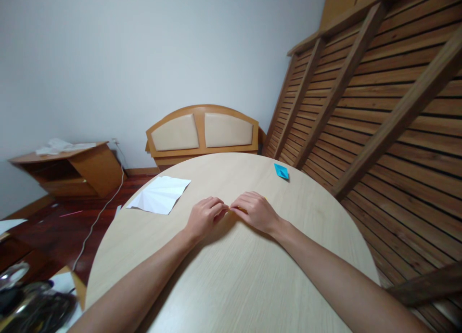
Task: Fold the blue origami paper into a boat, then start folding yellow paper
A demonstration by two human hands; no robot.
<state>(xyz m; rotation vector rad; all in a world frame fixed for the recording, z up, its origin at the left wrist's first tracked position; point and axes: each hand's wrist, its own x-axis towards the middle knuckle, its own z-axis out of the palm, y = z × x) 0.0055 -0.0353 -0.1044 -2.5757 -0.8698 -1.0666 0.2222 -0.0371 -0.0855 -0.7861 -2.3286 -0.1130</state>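
Note:
Over the middle of the round table, my left hand (207, 215) and my right hand (255, 211) meet fingertip to fingertip. Both are closed in a pinch. A small piece of yellow paper (266, 198) peeks out past the knuckles of my right hand, which covers most of it. The fingertips of my left hand pinch close to the right ones, where a yellow-orange bit shows; its shape is hidden. Beyond my right hand lies a small blue folded paper (281, 171). To the left of my left hand rests a creased white sheet of paper (160, 194).
The round wooden table (216, 294) fills the front. A slatted wooden frame (361, 107) leans along the right side. Behind stands a padded headboard (202, 131). A low desk (79, 172) with white papers, a cable (99, 217) and bagged items (39, 299) are at left.

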